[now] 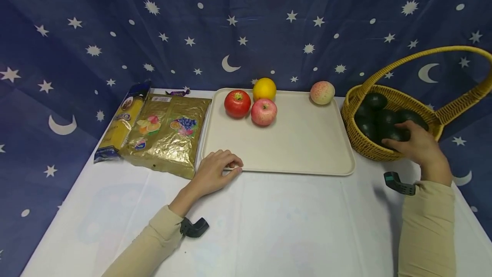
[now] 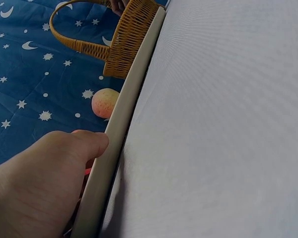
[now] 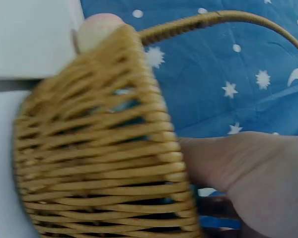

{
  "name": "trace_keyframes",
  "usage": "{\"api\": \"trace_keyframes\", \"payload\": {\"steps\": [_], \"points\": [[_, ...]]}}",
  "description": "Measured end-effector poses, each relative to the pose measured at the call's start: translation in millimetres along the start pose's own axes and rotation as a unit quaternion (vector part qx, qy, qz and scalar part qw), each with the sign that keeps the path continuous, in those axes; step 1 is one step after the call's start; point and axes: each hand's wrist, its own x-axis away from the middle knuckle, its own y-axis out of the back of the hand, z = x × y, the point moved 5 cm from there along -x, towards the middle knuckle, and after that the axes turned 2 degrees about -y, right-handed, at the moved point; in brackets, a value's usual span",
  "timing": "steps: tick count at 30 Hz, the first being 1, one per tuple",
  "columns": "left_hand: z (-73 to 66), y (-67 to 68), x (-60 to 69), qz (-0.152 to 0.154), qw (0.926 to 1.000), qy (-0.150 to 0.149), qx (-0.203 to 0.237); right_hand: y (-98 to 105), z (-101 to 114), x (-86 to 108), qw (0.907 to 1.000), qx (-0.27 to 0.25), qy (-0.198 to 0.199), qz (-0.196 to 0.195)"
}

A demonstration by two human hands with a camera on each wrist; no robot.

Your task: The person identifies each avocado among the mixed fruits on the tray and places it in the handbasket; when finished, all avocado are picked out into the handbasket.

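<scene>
My right hand (image 1: 420, 146) reaches into a yellow wicker basket (image 1: 369, 151), thumb and fingers about a dark green avocado (image 1: 393, 133). Several more avocados (image 1: 374, 101) lie around it. In the right wrist view the basket wall (image 3: 104, 163) hides my fingertips and the fruit. My left hand (image 1: 215, 172) rests on the near left edge of a cream tray (image 1: 300, 148), fingers loosely bent and holding nothing. On that tray sit a round red fruit (image 1: 237, 104), a pink apple (image 1: 264, 112), a yellow fruit (image 1: 264, 89) and a pale peach (image 1: 322, 92).
Left of the tray lies a gold candy bag (image 1: 169, 136), overlapping a yellow and blue packet (image 1: 123, 119). Behind them is a small purple wrapped candy (image 1: 178, 92). The basket's tall handle (image 1: 423, 54) arches over its opening. A blue star-patterned cloth (image 1: 269, 25) hangs behind the white table.
</scene>
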Motion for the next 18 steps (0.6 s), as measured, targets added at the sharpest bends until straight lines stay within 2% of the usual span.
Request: {"api": "trace_keyframes", "payload": {"steps": [6,13,16,18], "points": [[2.3,0.5,0.8,-0.004,1.0000,0.007,0.004,-5,4,-5.7,0.9995,-0.030,-0.006,-0.009],[1.8,0.1,2.1,-0.002,0.9998,0.012,0.015,-7,3,-4.8,0.9995,-0.029,-0.012,-0.011],[1.6,2.1,1.5,0.000,0.9994,0.017,0.032,-5,7,-3.1,0.9993,-0.023,0.002,-0.028],[2.2,4.5,0.2,0.005,0.9978,0.029,0.059,-4,12,0.0,0.9986,-0.024,0.019,-0.044]]}}
